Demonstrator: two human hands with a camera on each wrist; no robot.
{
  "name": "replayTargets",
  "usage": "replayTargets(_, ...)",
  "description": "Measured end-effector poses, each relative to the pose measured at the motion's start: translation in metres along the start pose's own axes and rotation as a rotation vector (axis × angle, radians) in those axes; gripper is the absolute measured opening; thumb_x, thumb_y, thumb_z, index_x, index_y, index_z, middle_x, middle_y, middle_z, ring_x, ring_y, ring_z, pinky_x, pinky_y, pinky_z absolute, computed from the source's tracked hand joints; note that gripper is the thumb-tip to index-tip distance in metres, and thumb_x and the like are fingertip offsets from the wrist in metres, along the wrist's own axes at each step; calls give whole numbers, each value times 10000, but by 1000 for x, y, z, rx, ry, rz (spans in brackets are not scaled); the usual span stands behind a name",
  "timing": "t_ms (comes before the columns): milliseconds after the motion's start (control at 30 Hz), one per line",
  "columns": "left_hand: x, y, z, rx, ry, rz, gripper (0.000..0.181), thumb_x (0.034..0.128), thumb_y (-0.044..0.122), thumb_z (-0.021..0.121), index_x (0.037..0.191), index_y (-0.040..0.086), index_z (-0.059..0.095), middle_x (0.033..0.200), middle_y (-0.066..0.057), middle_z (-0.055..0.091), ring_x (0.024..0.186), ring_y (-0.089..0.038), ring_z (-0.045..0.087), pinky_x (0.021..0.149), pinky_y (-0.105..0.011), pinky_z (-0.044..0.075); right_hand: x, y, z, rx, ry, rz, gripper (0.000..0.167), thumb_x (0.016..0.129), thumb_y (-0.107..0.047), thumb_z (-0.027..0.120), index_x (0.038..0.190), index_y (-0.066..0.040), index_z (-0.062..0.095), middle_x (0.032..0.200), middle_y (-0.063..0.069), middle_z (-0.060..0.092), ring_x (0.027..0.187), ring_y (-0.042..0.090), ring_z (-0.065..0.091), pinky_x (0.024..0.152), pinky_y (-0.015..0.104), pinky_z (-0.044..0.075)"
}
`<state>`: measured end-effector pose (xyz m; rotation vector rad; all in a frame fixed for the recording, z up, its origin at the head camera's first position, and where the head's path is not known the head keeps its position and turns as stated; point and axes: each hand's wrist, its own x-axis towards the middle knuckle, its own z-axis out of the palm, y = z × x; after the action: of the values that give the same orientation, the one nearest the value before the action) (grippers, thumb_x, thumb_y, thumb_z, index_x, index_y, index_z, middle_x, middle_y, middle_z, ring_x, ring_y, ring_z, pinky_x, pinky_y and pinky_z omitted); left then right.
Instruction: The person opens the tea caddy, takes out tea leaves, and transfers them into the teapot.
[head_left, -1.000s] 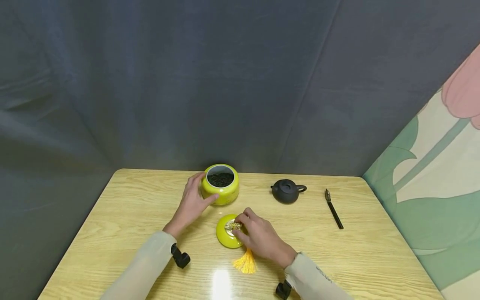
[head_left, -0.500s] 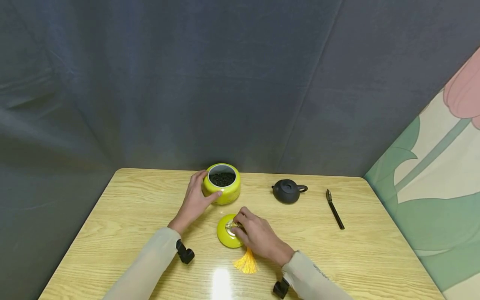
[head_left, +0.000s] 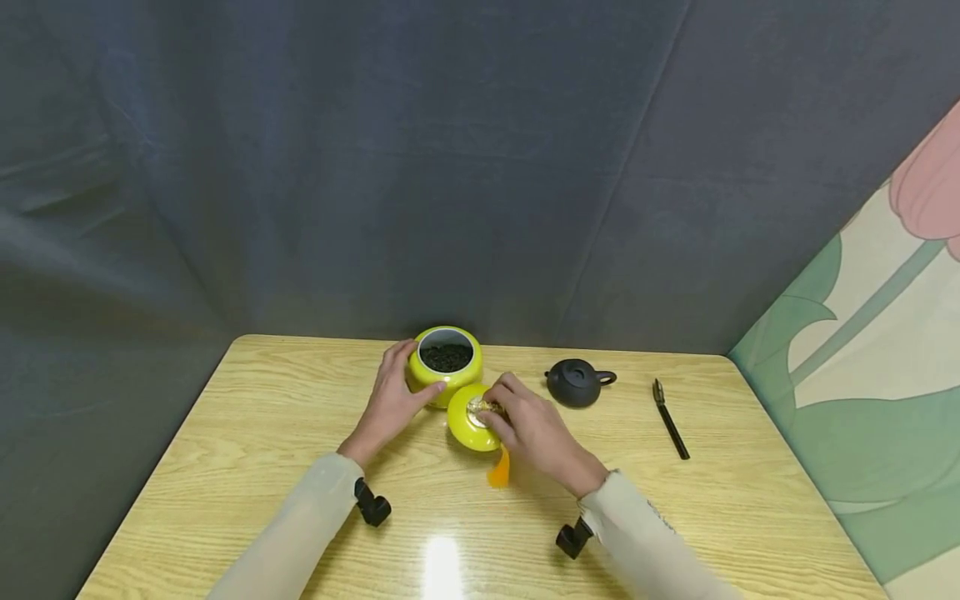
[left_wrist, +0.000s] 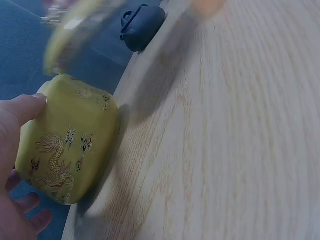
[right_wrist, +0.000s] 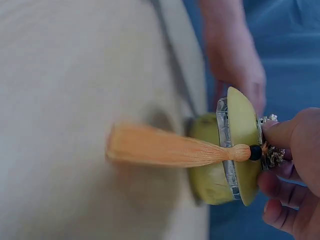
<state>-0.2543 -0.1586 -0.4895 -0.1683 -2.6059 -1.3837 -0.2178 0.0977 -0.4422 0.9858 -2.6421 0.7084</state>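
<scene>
A round yellow jar (head_left: 456, 382) with dark tea leaves (head_left: 446, 357) inside stands uncovered near the table's back edge. My left hand (head_left: 392, 402) holds its left side, thumb at the front and fingers behind. A dragon pattern shows on the jar in the left wrist view. My right hand (head_left: 534, 427) pinches the gold knob (right_wrist: 275, 156) of the yellow lid (head_left: 467, 432). The lid hangs above the table, just in front of the jar and slightly right of it. From the knob dangles an orange tassel (right_wrist: 170, 150). A clear ring shows on the lid's underside (right_wrist: 226, 142).
To the jar's right stands a small black teapot (head_left: 574, 383), handle pointing right. Farther right lies a slim black tool (head_left: 671, 425) with a metallic-looking tip. A dark curtain (head_left: 480, 183) hangs behind the table (head_left: 262, 467), and a flower-patterned panel (head_left: 892, 417) borders the right.
My right hand has lifted the lid off the table and moved it toward the jar, tassel hanging below. My left hand stays on the jar.
</scene>
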Motion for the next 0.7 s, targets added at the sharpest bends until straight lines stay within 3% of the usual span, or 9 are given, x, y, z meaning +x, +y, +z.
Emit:
replayTargets(133,0,1,0,-6,-6,1,912,936,397,832,1633,48,359,1705,-150,289,1599,-379,318,1313,-594,309,21,2,-20,1,58,-14,169,1039,-262,713,1092,-102,721,1053,21,628,730,69,517,641,209,495)
replayTargets(300,-1,2,0,-20,-11,-12,911,937,375,828,1640,50,348,1714,-152,276,1607,-389,300,1318,-600,293,46,3,-33,25,64,-12,203,1055,-265,689,1125,-77,719,1072,50,623,727,95,517,643,230,505)
replayTargets(700,-1,4,0,-33,-16,-27,904,942,340,829,1648,59,339,1718,-140,267,1607,-377,302,1329,-586,279,86,9,-19,24,6,20,203,1074,-279,659,1147,-102,726,1130,48,634,823,150,569,725,327,527)
